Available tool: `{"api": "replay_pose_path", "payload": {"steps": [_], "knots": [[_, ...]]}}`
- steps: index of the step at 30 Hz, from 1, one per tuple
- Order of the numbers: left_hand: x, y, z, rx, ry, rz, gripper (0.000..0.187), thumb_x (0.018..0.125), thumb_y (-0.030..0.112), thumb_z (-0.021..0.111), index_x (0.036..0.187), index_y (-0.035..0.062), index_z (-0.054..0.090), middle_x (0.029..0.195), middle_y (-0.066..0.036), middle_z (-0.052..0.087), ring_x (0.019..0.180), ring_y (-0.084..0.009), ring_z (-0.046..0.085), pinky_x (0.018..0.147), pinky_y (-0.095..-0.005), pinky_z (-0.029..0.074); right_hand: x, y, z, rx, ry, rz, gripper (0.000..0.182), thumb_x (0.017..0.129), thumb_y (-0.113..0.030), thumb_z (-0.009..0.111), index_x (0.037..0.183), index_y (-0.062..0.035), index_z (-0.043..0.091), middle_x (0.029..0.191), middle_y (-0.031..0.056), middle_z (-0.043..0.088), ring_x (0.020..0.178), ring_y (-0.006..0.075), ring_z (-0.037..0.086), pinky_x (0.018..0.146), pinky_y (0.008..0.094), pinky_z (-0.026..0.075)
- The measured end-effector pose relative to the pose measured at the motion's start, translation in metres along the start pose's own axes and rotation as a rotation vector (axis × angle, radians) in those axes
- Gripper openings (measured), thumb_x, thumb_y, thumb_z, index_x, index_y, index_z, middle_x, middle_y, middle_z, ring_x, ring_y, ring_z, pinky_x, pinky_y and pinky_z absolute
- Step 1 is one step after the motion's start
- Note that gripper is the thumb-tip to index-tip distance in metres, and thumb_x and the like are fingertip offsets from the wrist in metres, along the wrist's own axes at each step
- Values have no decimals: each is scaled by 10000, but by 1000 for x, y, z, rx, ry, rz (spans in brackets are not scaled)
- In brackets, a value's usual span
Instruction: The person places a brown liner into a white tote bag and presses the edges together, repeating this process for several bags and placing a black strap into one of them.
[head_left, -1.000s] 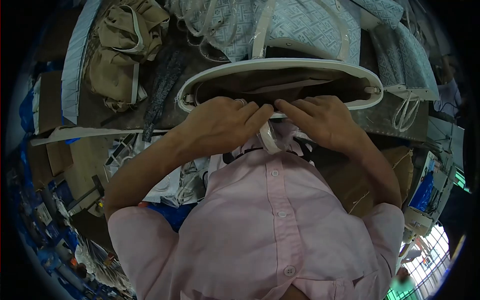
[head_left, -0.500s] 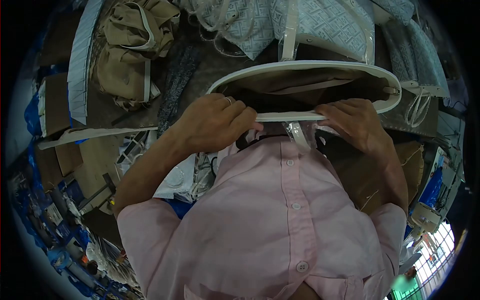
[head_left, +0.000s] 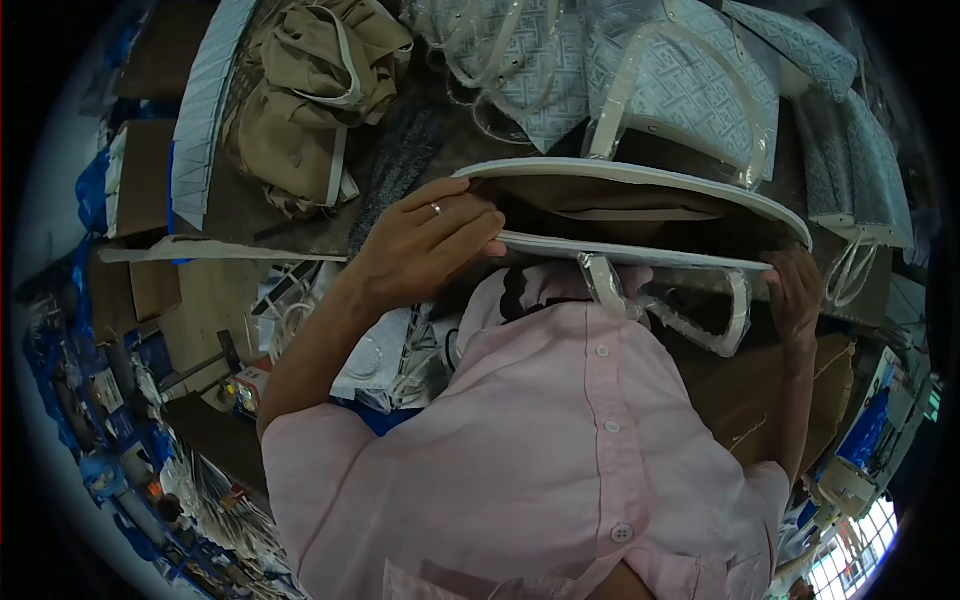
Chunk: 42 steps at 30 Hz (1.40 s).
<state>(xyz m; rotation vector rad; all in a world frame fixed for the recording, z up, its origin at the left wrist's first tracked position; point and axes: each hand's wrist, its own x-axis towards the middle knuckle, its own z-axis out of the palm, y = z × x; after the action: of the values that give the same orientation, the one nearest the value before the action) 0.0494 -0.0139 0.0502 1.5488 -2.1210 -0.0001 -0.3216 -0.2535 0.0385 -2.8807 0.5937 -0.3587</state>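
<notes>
A handbag with a white rim [head_left: 640,250] lies open at the middle of the table, its brown lining showing. My left hand [head_left: 425,240], with a ring on one finger, is closed round the bag's left end. At the bag's right end my right hand [head_left: 797,290] grips the rim corner. A plastic-wrapped white handle [head_left: 738,310] hangs from the near side, between the bag and my pink shirt. Behind it, a second wrapped handle [head_left: 612,110] stands up against patterned light-blue material.
Crumpled tan bags [head_left: 300,110] lie at the back left, beside a stack of pale folded sheets [head_left: 205,120]. Patterned light-blue bags [head_left: 690,80] fill the back and right. White items in plastic [head_left: 375,360] are below the table edge at left.
My right hand has moved right, from the near rim to the bag's right end. The bag's opening looks narrower, and its near handle now shows. The whole view has shifted a little.
</notes>
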Motion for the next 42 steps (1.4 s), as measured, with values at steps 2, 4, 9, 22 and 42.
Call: {"api": "replay_pose_path", "payload": {"steps": [2,4,9,22,42], "knots": [[-8,2,-11,34,64,-32,182,799,141,672,928,23,623,951,-92,638,866,-218,625,809,-331,494,-5,-10,-4,127,83,65,284,897,-264,549,957,8,607,915,132,621,864,287,595,764,365,458],[-28,2,-15,55,367,-351,164,835,116,639,956,5,634,1047,-123,625,932,-238,619,799,-332,496,-10,-13,-6,257,158,139,320,936,-281,506,1009,12,612,977,133,634,927,271,605,815,355,459],[-41,28,7,-171,452,-814,148,839,54,615,971,-5,644,1047,-145,619,877,-264,629,738,-328,518,6,-14,-6,463,498,572,315,970,-213,437,1119,11,602,1162,142,590,1089,239,552,936,356,417],[-13,1,-3,-86,104,-154,319,665,-32,666,975,34,632,954,-72,625,819,-247,608,663,-316,515,102,-163,36,351,154,-312,357,759,-84,627,1097,21,575,914,122,597,844,268,599,727,369,499],[13,-18,-1,-8,-160,213,159,805,184,662,875,55,599,824,-67,629,925,-246,592,950,-487,373,90,-167,49,243,119,-128,138,802,-186,592,814,-56,545,704,65,538,629,235,571,557,352,470]]}}
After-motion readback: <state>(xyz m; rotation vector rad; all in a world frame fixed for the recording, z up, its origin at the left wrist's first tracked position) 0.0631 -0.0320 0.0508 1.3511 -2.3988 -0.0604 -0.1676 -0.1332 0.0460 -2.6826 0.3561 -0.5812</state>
